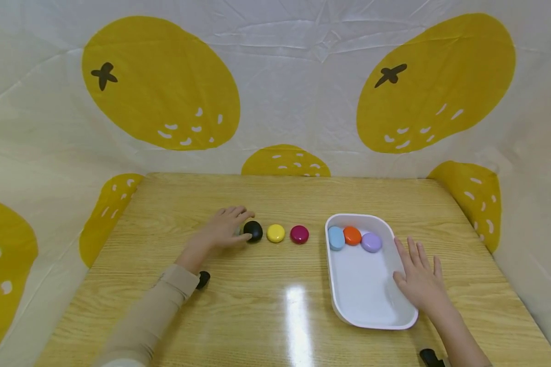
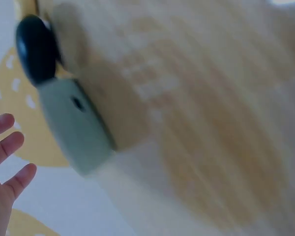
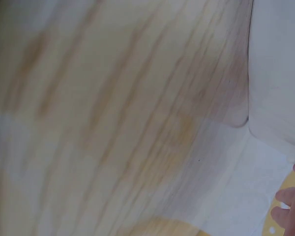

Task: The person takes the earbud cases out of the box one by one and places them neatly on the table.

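My left hand (image 1: 222,229) has its fingers spread, with thumb and index at the left of a glossy black rounded piece (image 1: 253,231). In the left wrist view, a pale green piece (image 2: 74,125) with a small dark mark stands in front of the black piece (image 2: 35,51); from above, the hand mostly hides the green one. A yellow disc (image 1: 276,233) and a dark red disc (image 1: 299,234) continue the row to the right. My right hand (image 1: 420,280) lies with fingers spread along the right side of a white tray (image 1: 332,285), fingertips right at its rim.
Inside the tray, at its far end, are a light blue piece (image 1: 336,238), an orange piece (image 1: 352,235) and a lilac piece (image 1: 371,242). The wooden table (image 1: 248,316) ends at a white cloth (image 1: 298,102) printed with yellow shapes.
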Motion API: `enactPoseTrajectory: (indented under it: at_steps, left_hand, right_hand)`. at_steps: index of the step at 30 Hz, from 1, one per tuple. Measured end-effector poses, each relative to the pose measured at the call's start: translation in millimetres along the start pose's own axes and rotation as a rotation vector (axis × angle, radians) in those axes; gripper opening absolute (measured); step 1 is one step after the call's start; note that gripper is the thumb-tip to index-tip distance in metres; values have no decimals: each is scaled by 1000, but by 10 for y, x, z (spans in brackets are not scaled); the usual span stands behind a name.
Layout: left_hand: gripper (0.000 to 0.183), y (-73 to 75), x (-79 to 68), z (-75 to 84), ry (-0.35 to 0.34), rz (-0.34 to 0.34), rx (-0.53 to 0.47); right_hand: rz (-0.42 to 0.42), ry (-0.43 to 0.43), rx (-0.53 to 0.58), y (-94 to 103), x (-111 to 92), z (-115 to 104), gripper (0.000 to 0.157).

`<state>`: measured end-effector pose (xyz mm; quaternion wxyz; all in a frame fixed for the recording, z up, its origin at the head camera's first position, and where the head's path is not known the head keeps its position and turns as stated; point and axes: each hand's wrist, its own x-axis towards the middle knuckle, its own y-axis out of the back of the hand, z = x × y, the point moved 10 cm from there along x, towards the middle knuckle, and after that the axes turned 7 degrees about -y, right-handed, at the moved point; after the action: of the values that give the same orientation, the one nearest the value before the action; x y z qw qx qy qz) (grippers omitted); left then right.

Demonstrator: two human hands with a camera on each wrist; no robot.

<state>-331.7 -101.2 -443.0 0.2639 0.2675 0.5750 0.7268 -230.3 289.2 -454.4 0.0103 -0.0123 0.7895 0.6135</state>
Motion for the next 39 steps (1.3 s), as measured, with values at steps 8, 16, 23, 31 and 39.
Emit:
enactPoseTrajectory:
  at_steps: [8, 16, 23, 31, 39]
  left_hand:
    - [54, -14, 578, 648, -119, -10, 32]
    - [55, -245, 1100, 1320, -265, -35, 134]
    - [56, -404, 1380, 1731, -340, -56, 208]
    - [49, -541, 1558, 2005, -407, -67, 317]
    - [50, -711, 1645, 1976, -289, -203, 438]
  right_hand:
    - [-7, -6, -2, -4, -2, 14, 74]
    - [-3, -6, -6, -15, 6, 22, 74]
    - [-4, -6, 5, -10, 5, 13, 74]
    - [15, 4, 6, 26, -5, -9, 75]
    - [7, 2, 6, 16, 3, -9, 75]
